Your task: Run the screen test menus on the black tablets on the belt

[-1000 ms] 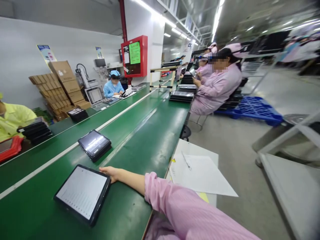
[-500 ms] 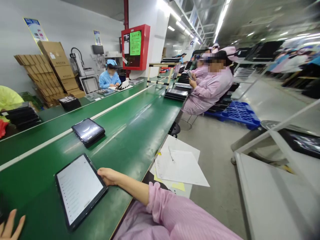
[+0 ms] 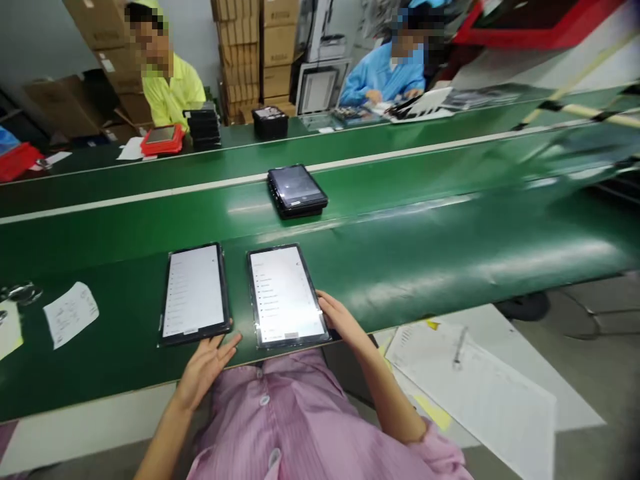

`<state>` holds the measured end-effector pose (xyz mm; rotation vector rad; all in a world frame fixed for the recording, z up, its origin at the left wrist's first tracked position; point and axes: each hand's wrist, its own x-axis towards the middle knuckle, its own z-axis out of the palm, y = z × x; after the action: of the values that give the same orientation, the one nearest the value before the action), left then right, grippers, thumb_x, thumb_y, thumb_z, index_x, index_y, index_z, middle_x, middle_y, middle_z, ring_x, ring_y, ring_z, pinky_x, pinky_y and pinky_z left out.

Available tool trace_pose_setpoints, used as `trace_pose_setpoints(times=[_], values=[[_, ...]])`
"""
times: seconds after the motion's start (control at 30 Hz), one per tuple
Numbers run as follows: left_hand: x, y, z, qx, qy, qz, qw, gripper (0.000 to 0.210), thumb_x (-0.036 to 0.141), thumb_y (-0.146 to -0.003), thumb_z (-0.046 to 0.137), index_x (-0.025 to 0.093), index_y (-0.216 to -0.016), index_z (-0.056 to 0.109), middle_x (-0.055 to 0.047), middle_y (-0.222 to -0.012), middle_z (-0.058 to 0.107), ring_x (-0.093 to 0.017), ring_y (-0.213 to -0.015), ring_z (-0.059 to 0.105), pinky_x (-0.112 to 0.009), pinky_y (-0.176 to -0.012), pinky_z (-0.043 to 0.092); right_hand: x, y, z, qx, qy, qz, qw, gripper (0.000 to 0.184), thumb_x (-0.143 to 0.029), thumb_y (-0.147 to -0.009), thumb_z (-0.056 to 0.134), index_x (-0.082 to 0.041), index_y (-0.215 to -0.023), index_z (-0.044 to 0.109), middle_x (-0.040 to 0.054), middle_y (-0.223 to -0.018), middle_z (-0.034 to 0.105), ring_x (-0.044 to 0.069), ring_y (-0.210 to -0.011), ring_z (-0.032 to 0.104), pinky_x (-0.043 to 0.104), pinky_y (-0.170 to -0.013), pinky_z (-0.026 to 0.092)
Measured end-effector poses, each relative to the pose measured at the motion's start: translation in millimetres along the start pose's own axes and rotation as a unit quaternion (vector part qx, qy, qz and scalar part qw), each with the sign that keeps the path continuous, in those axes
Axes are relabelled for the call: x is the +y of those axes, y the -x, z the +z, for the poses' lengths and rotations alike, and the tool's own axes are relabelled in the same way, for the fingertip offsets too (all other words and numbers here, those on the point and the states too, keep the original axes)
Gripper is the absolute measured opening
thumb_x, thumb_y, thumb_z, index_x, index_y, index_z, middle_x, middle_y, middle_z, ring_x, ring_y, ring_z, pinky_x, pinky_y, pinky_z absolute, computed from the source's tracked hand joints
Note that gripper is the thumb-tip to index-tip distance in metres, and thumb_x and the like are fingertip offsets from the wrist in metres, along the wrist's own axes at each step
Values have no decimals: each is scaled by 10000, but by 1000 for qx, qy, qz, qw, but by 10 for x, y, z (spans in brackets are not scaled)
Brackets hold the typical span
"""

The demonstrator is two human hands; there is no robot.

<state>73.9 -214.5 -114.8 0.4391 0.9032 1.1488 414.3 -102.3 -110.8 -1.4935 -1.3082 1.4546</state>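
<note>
Two black-framed tablets lie side by side on the green bench, both with lit white screens showing a list. At the right edge of the right tablet (image 3: 287,293), my right hand (image 3: 340,319) is closed on the frame, its fingers partly hidden by the edge. Just below the left tablet (image 3: 195,290), my left hand (image 3: 206,370) is open with fingers spread; its fingertips reach the bottom edge, and whether they press on it I cannot tell. Farther back sits a small stack of dark tablets (image 3: 297,190).
A handwritten note (image 3: 71,315) lies on the left. Papers with a pen (image 3: 459,350) lie low on the right, by the bench edge. Across the bench, a person in yellow (image 3: 175,90) sits near stacked black devices (image 3: 203,127), and a person in blue (image 3: 385,73) works farther right.
My view has swung left and down, bringing the second lit tablet into sight. My left hand has come to that tablet's lower edge. My right hand stays at its tablet, which now stands straighter.
</note>
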Motion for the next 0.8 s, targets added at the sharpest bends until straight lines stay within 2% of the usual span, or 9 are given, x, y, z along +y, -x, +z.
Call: trace_pose_setpoints(times=[0.1,0.2,0.27,0.33,0.4,0.47,0.5,0.7,0.8], values=[[-88,326,104,5,-68,-42,997,420,394,-877,689,273,-1276,639,-102,-1527,496,-333,-1301,574,-527,-1157,375,-236,71,-187,48,215,-46,974,560,-536,-952,382,-168,-1263,668,40,-685,675,201,-588,619,323,-584,486],[-17,598,106,-37,-206,-95,973,471,536,-931,579,192,-1241,664,-161,-1223,711,-308,-1073,701,-494,-1038,489,-507,144,-224,163,386,-165,893,490,-425,-1014,323,-210,-1266,684,110,-894,727,260,-863,677,389,-762,523],[99,683,86,-12,-340,-39,940,490,561,-957,508,175,-1200,685,-154,-1084,748,-297,-981,716,-492,-977,519,-607,168,-75,131,450,-278,839,449,-416,-1019,368,-226,-1259,697,154,-1149,696,291,-1083,632,434,-905,505],[236,658,79,101,-482,116,863,466,534,-979,461,178,-1179,686,-151,-1115,730,-304,-1049,685,-507,-1008,492,-612,175,192,34,481,-374,792,403,-443,-1002,451,-273,-1277,693,158,-1381,584,323,-1283,517,502,-1043,431],[365,534,91,227,-590,265,728,464,502,-982,448,169,-1241,644,-175,-1267,660,-338,-1216,599,-551,-1088,414,-554,177,481,-33,492,-421,761,398,-496,-966,533,-341,-1307,667,136,-1540,436,366,-1412,372,609,-1120,311],[455,361,107,284,-659,323,618,526,485,-979,455,136,-1360,549,-219,-1447,517,-375,-1360,474,-583,-1128,359,-484,183,681,-50,494,-428,755,404,-532,-939,574,-372,-1299,666,126,-1597,355,400,-1457,281,700,-1130,196],[479,277,113,288,-682,327,588,573,478,-980,458,121,-1428,477,-235,-1511,439,-383,-1404,422,-585,-1133,356,-459,187,725,-46,492,-424,759,383,-531,-938,577,-376,-1273,682,122,-1605,343,406,-1463,264,722,-1128,156],[362,83,155,202,-758,345,515,750,465,-975,515,125,-1569,210,-239,-1544,408,-368,-1428,409,-562,-1141,371,-423,239,331,10,478,-408,778,262,-422,-971,552,-376,-1136,751,68,-1590,371,372,-1436,310,706,-1148,123],[308,151,184,140,-747,387,523,648,366,-985,510,155,-1548,268,-194,-1455,530,-310,-1372,493,-532,-1170,343,-371,298,97,69,470,-411,778,317,-342,-992,495,-355,-1226,708,80,-1550,403,339,-1399,362,677,-1157,169]])
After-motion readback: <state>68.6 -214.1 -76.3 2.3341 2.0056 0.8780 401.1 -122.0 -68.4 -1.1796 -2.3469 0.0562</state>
